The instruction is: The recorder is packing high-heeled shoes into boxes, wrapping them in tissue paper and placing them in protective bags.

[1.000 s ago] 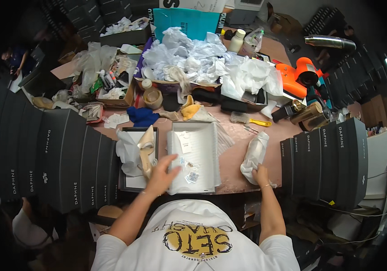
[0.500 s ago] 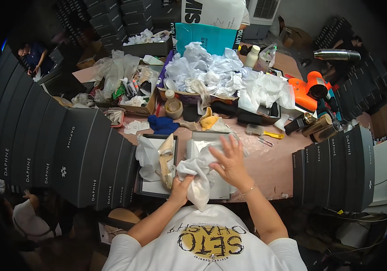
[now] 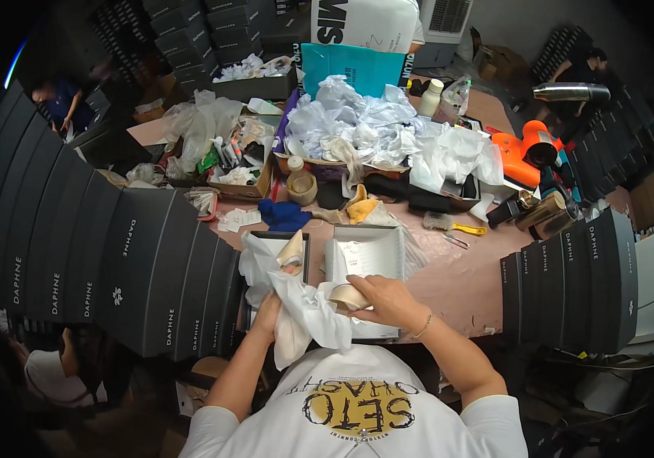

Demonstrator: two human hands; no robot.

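Note:
My left hand (image 3: 268, 314) is closed on crumpled white tissue paper (image 3: 311, 309), which spreads over the left shoebox. A smooth pale part hangs under that paper; I cannot tell whether it is cloth or a shoe. My right hand (image 3: 389, 299) grips a beige shoe (image 3: 348, 298) just right of the paper; its far end is partly covered. Another beige shoe (image 3: 293, 248) lies in the dark-rimmed shoebox (image 3: 308, 248), partly hidden by the paper. Beside it is an open box part (image 3: 401, 252) with a white inside, below my right hand.
Tall stacks of dark shoeboxes (image 3: 159, 259) (image 3: 582, 282) flank the table. Behind lie a blue cloth (image 3: 285, 215), a yellow-handled brush (image 3: 453, 224), a carton of crumpled paper (image 3: 353, 118) and an orange heat-tool-like device (image 3: 521, 153). Other people work in the background.
My right hand, spread open before, has come down and now grips a beige shoe. My left hand has moved left with the white paper, which is now spread wider over the left shoebox.

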